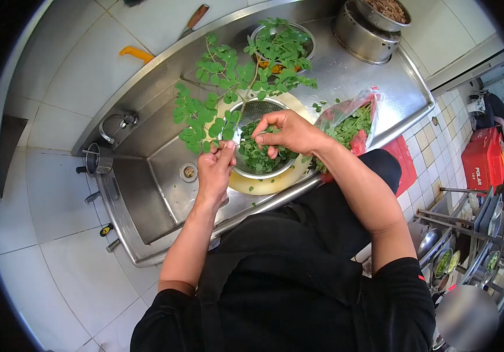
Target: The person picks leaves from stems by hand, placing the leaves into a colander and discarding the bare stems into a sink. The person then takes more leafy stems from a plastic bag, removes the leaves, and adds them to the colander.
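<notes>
My left hand (215,170) pinches the stem of a leafy green branch (225,79), which spreads up and away over the sink. Close by on the right, my right hand (284,134) has its thumb and fingers closed on a thin green sprig beside the stem. Below both hands sits a metal colander (259,173) with loose green leaves (263,157) inside. The colander rests on a round cream-coloured board (252,186), partly hidden by it and my hands.
A plastic bag of greens (354,123) lies right of the board. Behind are a metal bowl (313,44) and a steel pot (364,35). The sink basin (152,193) and faucet (124,121) are left. A knife (196,17) lies beyond the rim.
</notes>
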`<state>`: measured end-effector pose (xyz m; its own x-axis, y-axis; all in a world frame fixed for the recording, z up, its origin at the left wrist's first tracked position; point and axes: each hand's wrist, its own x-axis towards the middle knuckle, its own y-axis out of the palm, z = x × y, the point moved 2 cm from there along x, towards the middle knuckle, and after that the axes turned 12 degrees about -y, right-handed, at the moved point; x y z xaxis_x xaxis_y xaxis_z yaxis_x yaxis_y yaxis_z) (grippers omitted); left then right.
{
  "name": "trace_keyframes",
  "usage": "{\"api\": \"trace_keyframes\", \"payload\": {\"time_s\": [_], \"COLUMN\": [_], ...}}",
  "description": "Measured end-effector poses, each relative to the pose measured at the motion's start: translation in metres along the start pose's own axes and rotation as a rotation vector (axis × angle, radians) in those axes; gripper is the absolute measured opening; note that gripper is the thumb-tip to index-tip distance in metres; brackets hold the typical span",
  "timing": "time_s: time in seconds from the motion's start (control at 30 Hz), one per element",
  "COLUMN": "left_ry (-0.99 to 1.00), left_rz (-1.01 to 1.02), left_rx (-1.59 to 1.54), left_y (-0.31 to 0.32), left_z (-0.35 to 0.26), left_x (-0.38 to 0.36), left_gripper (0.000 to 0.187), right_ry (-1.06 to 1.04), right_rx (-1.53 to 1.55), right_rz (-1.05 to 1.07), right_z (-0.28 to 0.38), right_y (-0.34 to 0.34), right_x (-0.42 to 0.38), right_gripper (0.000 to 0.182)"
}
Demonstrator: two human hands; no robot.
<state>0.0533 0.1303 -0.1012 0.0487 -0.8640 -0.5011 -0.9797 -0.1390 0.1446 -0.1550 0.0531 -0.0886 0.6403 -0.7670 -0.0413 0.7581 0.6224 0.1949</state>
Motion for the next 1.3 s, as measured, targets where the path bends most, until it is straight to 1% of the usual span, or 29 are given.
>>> {"api": "trace_keyframes", "payload": {"time_s": [0.07,0.33,0.37,0.43,0.57,0.73,0.83,0.87,0.9,0.97,1.03,1.07,1.13,1.2,1.23,1.27,1.3], "left_ry": [-0.019,0.037,0.038,0.039,0.079,0.087,0.064,0.094,0.125,0.114,0.104,0.108,0.111,0.109,0.106,0.105,0.105], "left_rz": [0.003,-0.042,-0.042,-0.104,-0.136,-0.16,-0.172,-0.193,-0.214,-0.233,-0.254,-0.266,-0.279,-0.31,-0.308,-0.29,-0.273], "left_rx": [-0.01,-0.003,-0.003,0.016,0.012,0.012,-0.006,-0.011,-0.016,0.002,0.02,0.025,0.03,0.021,0.02,0.003,-0.014], "left_y": [0.001,-0.003,-0.006,-0.018,-0.038,-0.046,-0.047,-0.051,-0.056,-0.068,-0.072,-0.071,-0.067,-0.062,-0.062,-0.062,-0.062], "left_z": [-0.001,-0.006,-0.007,-0.01,-0.016,-0.013,-0.015,-0.015,-0.017,-0.022,-0.025,-0.025,-0.025,-0.024,-0.023,-0.021,-0.02], "left_x": [0.0,-0.001,-0.001,0.0,-0.001,-0.001,0.0,0.002,0.004,0.006,0.007,0.007,0.008,0.009,0.01,0.012,0.013], "left_gripper": [0.017,0.016,0.016,0.017,0.017,0.016,0.016,0.016,0.016,0.015,0.015,0.015,0.015,0.015,0.015,0.016,0.016], "right_ry": [0.002,-0.016,-0.016,-0.02,-0.013,0.03,0.017,0.017,0.016,0.018,0.042,0.044,0.099,0.097,0.093,0.097,0.106], "right_rx": [0.003,-0.008,-0.008,-0.049,-0.044,-0.057,-0.055,-0.056,-0.097,-0.14,-0.104,-0.104,0.013,0.003,-0.01,-0.01,-0.1], "right_rz": [-0.01,-0.005,-0.005,-0.03,-0.033,-0.03,-0.031,-0.029,-0.059,-0.091,-0.175,-0.174,-0.226,-0.205,-0.182,-0.183,-0.128], "right_z": [0.0,0.003,0.003,0.003,0.006,0.006,0.005,0.006,0.008,0.008,0.001,-0.002,-0.008,-0.013,-0.015,-0.017,-0.019], "right_y": [-0.002,-0.01,-0.012,-0.018,-0.02,-0.016,-0.021,-0.023,-0.027,-0.033,-0.037,-0.034,-0.026,-0.023,-0.022,-0.025,-0.029], "right_x": [0.0,0.0,0.0,0.0,0.0,0.0,0.0,0.0,-0.002,-0.004,-0.004,-0.004,-0.003,-0.002,-0.002,-0.002,-0.002], "right_gripper": [0.014,0.013,0.013,0.016,0.016,0.016,0.017,0.017,0.018,0.018,0.022,0.022,0.025,0.027,0.031,0.031,0.04]}}
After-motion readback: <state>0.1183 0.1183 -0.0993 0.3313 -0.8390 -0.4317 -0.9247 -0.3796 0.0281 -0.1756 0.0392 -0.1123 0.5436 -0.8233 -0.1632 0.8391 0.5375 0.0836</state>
